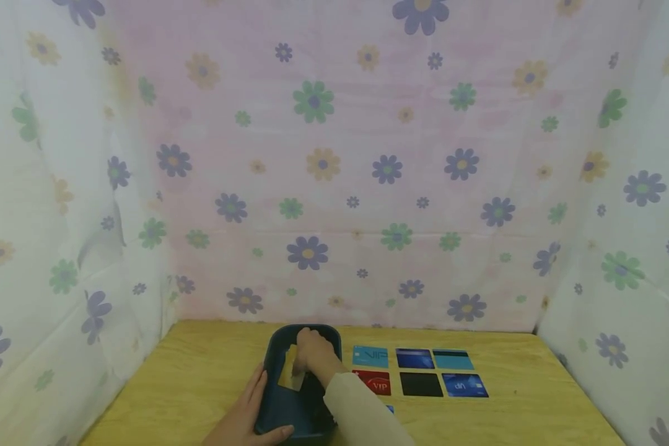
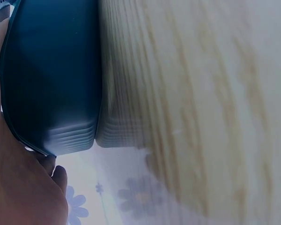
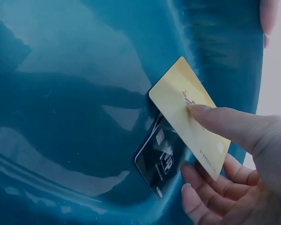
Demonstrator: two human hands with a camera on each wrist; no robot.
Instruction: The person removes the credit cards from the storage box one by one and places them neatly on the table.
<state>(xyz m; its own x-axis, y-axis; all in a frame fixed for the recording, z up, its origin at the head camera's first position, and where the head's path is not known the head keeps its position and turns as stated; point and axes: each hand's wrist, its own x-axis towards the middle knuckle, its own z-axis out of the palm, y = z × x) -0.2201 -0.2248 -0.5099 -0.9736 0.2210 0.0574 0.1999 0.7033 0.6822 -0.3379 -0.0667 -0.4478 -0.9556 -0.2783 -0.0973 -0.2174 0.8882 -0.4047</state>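
A dark blue plastic tub (image 1: 290, 412) sits on the table with its open side up. My left hand (image 1: 245, 406) holds it at the left, fingers along the outer wall and thumb over the near rim. The same hand (image 2: 25, 187) shows at the tub's edge in the left wrist view. Inside the tub, my right hand (image 3: 225, 159) pinches a gold card (image 3: 189, 108) between thumb and fingers. Behind it, a black VIP card (image 3: 161, 157) leans near the tub's wall, partly covered by the gold one. From the head, the right hand (image 1: 314, 352) hides part of the gold card (image 1: 288, 378).
Right of the tub, cards lie in rows: light blue VIP (image 1: 370, 356), dark blue (image 1: 415, 358), black-striped light blue (image 1: 453, 360), red VIP (image 1: 376, 383), black (image 1: 421, 384) and blue VIP (image 1: 465, 385). Another blue card (image 1: 390, 409) is mostly behind the sleeve. Flowered cloth (image 1: 345, 186) encloses the table (image 1: 201, 371).
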